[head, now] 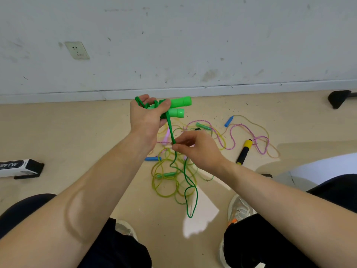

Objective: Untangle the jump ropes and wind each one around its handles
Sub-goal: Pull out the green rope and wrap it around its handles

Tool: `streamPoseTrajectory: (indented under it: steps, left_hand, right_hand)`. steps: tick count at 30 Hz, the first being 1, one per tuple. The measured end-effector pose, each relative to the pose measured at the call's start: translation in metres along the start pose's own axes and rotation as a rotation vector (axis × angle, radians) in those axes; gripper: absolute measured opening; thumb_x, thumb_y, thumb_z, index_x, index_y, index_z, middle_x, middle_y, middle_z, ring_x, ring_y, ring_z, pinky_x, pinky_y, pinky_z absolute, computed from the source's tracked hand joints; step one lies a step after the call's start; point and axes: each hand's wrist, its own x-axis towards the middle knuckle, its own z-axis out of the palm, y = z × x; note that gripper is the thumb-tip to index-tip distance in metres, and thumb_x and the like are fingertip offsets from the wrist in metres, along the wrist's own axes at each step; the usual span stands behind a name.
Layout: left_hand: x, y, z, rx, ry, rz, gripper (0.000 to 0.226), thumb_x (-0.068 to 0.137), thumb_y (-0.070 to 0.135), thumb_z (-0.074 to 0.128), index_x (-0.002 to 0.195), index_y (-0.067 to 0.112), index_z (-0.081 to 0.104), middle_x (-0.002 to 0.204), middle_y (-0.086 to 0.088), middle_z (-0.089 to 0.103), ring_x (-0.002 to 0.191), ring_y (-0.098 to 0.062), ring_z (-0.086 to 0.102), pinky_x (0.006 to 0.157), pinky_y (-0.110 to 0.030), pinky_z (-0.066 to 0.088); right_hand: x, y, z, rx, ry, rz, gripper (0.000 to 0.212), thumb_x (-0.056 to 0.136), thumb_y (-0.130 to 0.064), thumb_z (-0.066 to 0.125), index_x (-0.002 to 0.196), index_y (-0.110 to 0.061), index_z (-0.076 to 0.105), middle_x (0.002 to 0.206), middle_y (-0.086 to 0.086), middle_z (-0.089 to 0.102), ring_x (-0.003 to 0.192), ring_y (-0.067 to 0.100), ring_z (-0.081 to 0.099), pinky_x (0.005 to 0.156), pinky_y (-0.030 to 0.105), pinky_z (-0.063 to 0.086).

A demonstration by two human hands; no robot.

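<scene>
Hands raised over floor (81,132), roughly mid-floor in front of wall (173,45). Left hand (146,117) grips two bright green handles (181,103) held side by side, butt ends pointing right, fingers curled round them. Several turns of green cord (169,124) are wound on the handles by the fingers. Cord runs straight down from the handles to right hand (195,147), which pinches it between thumb and forefinger just below the left hand; other fingers loosely curled. Below the pinch the cord hangs slack in a long loop, its end low between the two shoes (239,209).

Behind the hands, toward the wall edge of the floor, lies a tangle of ropes (170,188): yellow-green coils, plus a pink-and-purple twisted rope (232,136) spreading right. Handles in it:
- blue handle (229,121) at far right of the tangle, second blue one (152,158) near the left wrist
- teal handle (167,174) inside the yellow-green coils, another (202,126) above the right hand
- pink handle (166,136) partly hidden behind the cord
- black-and-yellow handle (243,151) right of the right hand

White box (19,168) at the floor's left edge. Wall socket (77,50) upper left.
</scene>
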Motion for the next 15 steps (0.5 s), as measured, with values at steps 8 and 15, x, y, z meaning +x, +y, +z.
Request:
streamPoseTrajectory:
  steps: [8, 15]
  left_hand:
    - [-0.013, 0.008, 0.007, -0.017, -0.203, 0.078, 0.052, 0.084, 0.000, 0.076, 0.127, 0.008, 0.048, 0.106, 0.001, 0.054, 0.084, -0.009, 0.066, 0.067, -0.030, 0.058]
    - [-0.001, 0.003, 0.000, 0.060, -0.018, 0.149, 0.052, 0.082, 0.006, 0.080, 0.121, 0.017, 0.046, 0.105, 0.008, 0.054, 0.083, -0.007, 0.064, 0.064, -0.023, 0.055]
  right_hand:
    - [0.004, -0.024, -0.025, 0.734, -0.356, 0.248, 0.036, 0.102, -0.032, 0.043, 0.125, -0.012, 0.062, 0.106, 0.008, 0.071, 0.106, 0.025, 0.064, 0.098, 0.041, 0.042]
    - [-0.004, -0.026, -0.022, 0.465, -0.298, 0.173, 0.010, 0.098, -0.017, 0.062, 0.103, -0.021, 0.070, 0.085, -0.001, 0.069, 0.077, 0.013, 0.059, 0.060, 0.025, 0.050]
